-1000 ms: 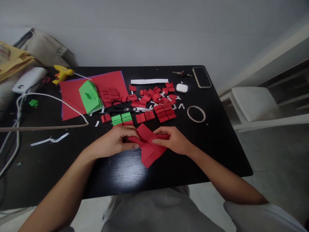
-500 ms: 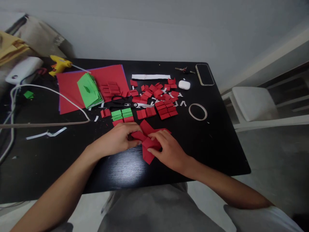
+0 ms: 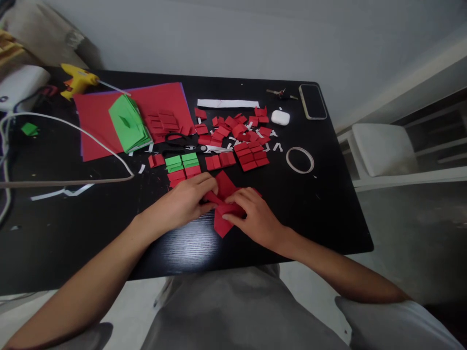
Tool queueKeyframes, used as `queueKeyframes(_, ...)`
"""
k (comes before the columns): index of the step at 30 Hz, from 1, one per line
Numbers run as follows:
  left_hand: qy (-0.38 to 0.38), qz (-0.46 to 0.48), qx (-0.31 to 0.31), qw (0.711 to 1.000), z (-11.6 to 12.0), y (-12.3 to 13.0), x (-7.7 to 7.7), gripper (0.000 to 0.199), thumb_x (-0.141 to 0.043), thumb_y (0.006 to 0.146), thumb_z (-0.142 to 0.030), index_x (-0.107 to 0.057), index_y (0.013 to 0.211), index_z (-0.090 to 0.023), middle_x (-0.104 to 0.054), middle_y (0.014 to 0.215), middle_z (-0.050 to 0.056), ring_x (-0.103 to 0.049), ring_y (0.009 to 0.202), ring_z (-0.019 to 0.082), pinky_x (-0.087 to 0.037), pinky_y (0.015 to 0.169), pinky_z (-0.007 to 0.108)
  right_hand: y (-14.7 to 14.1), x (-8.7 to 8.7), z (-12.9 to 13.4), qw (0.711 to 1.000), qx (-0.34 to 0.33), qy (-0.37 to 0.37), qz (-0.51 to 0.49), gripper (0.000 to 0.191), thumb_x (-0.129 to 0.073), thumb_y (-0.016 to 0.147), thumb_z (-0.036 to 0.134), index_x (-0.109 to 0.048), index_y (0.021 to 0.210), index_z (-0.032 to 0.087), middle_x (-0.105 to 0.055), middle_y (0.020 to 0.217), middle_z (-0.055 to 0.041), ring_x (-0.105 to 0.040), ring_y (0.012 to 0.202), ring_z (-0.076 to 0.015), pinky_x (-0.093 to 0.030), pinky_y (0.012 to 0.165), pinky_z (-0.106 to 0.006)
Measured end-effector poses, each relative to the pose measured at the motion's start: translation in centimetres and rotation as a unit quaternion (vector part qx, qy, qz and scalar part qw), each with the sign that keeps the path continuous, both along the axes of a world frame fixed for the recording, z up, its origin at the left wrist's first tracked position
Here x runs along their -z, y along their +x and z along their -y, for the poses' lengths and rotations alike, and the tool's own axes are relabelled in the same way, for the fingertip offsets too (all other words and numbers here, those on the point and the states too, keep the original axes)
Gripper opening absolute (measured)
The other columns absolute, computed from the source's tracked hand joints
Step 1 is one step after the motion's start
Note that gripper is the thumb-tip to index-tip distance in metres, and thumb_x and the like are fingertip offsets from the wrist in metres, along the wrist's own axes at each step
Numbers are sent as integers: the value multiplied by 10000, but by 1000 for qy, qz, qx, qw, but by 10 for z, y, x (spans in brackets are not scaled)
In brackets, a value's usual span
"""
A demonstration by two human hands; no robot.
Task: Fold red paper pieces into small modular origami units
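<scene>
A folded red paper piece [image 3: 223,225] with pointed flaps lies near the front edge of the table, between my hands. My left hand [image 3: 189,197] pinches its left flap between thumb and fingers. From the other side, my right hand [image 3: 255,216] grips a raised fold, its thumb below and fingers above. My fingers cover part of the folds. Just beyond my left hand sit folded green paper pieces [image 3: 181,162] joined to red ones. Black-handled scissors [image 3: 207,148] lie farther back among small red folded pieces [image 3: 251,156].
A green paper stack [image 3: 129,124] rests on red sheets [image 3: 98,126] at left, near a yellow glue gun [image 3: 78,80]. A pale cable [image 3: 73,120] loops across the left side. A tape ring [image 3: 299,160], white case [image 3: 280,117], keys [image 3: 281,93] and phone [image 3: 313,102] lie at right.
The view has shifted slightly, so the table appears higher. My left fingers have pressed the left flap narrower. My right hand keeps its grip on the red paper.
</scene>
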State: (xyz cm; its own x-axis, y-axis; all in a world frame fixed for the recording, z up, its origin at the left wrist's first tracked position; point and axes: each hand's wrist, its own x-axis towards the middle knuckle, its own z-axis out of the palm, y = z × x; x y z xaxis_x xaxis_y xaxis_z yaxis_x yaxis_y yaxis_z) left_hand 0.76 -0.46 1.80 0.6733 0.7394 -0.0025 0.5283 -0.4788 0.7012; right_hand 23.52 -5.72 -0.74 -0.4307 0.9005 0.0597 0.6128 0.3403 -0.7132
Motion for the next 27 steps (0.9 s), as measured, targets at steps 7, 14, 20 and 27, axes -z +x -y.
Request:
queueKeyframes(7, -12, 17, -6, 1000, -6, -4, -3, 63, -722, 877, -245, -720, 930, -211, -697, 844, 31, -648, 757, 195, -459, 676, 301, 1, 2, -2, 1000, 2, -10, 8, 281, -832, 837, 190, -681, 1072, 220, -727, 1107, -57, -633, 1068, -256, -510, 978, -459)
queueKeyframes(14, -12, -15, 15, 1000, -9, -5, -6, 124, -712, 894, -237, -748, 1013, -241, -749, 855, 14, -662, 699, 176, -449, 644, 278, 1, 4, -3, 1000, -1, 3, 7, 257, -838, 836, 204, -678, 1036, 221, -732, 1094, -48, -637, 1034, -243, -507, 961, -442)
queueKeyframes(20, -27, -13, 62, 998, -11, -6, -11, 144, -664, 962, -284, -708, 1092, -238, -750, 1000, 21, -702, 875, 190, -506, 768, 289, 1, 6, -2, 1000, -5, 24, -9, 244, -846, 827, 185, -684, 1009, 194, -732, 1083, -58, -648, 1026, -239, -532, 942, -427)
queueKeyframes(27, 21, -56, 68, 996, -3, -3, -20, 135, -607, 986, -232, -664, 1107, -210, -675, 1080, 58, -669, 959, 205, -532, 842, 323, 2, 8, 5, 994, -25, 100, -25, 189, -756, 904, 151, -671, 1073, 164, -724, 1078, -101, -662, 1034, -253, -572, 935, -428)
